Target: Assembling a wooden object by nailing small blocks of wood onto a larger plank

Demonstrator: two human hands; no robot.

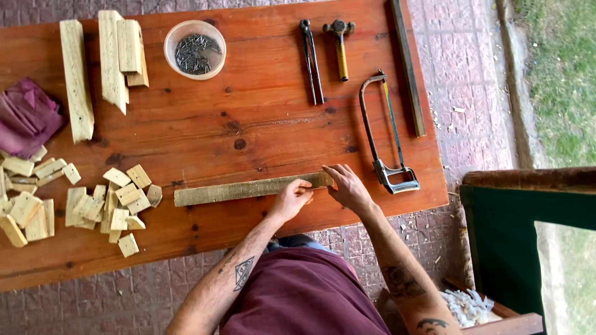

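Head view: your left hand and right hand press flat, fingers spread, on the wooden strip near the worktop's front edge; hold it steady.

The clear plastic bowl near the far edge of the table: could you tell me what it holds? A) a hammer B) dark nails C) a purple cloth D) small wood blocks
B: the clear bowl holds a heap of dark nails.

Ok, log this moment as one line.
left hand: fingers on wooden strip | right hand: on strip's right end | strip: flat on table | hacksaw: right of hands, untouched | wood offcuts: left
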